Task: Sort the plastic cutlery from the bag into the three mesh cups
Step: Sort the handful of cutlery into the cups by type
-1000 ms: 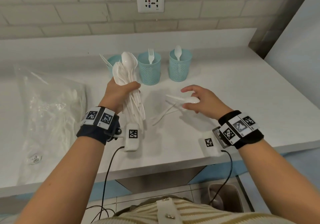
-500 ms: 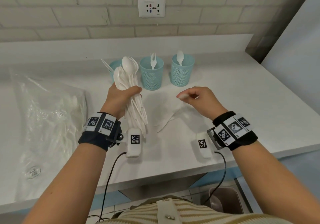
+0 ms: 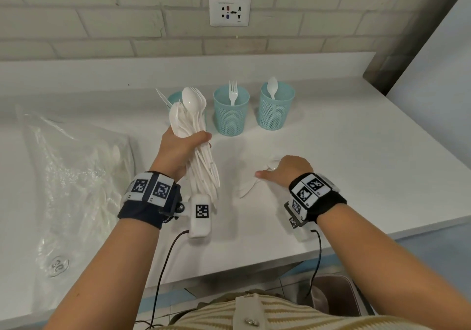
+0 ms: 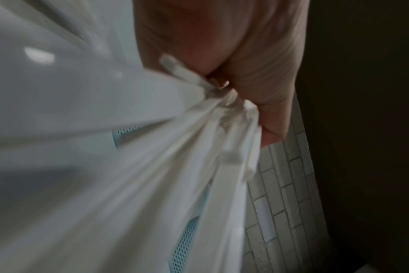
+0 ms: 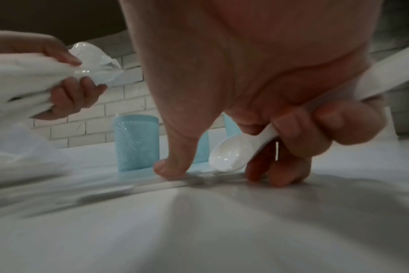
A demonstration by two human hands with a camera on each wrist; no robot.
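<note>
Spoon, white plastic, gripped in curled fingers of right hand low at tabletop, lower centre-right; left hand clutches cutlery bundle; best lifted level and dropped handle-first into right mesh cup, upper centre, beside its spoon.

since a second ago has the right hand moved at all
Yes. The right hand has dropped onto the counter and drawn back toward the person, farther from the mesh cups. It now grips a spoon.
</note>
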